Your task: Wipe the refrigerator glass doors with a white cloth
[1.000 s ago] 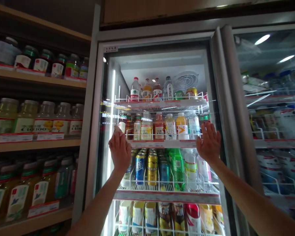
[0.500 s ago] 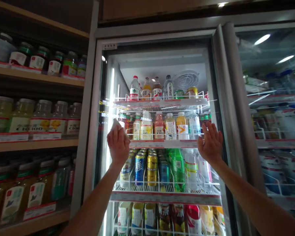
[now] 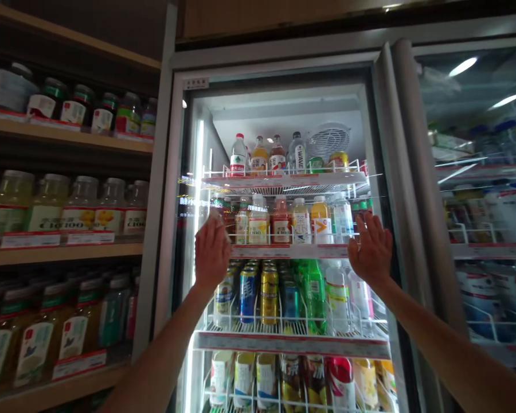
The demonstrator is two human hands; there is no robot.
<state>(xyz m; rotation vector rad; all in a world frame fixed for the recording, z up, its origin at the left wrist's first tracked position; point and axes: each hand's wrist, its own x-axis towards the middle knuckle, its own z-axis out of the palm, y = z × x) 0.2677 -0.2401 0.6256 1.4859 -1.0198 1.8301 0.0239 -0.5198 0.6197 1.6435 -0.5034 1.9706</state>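
A tall glass fridge door [image 3: 275, 92] stands in front of me, with lit shelves of drinks behind it. My left hand [image 3: 212, 252] is raised at its left side, palm toward the glass, over a crumpled pale cloth [image 3: 215, 215]. The cloth shows above and beside the fingers, and its exact kind is unclear. My right hand [image 3: 371, 246] lies against the right side of the glass, empty, with its fingers stretched out. Between the hands, a row of juice bottles [image 3: 281, 221] shows through the pane.
To the left, wooden shelves [image 3: 69, 249] hold several rows of bottles. A vertical metal door handle [image 3: 413, 172] runs beside my right arm. Beyond it is a second glass fridge [image 3: 477, 229] with reflections. Cans [image 3: 269, 292] stand on a lower rack inside.
My left hand and the cloth have shifted slightly right across the glass. The right hand stays almost in place. The view has moved a little.
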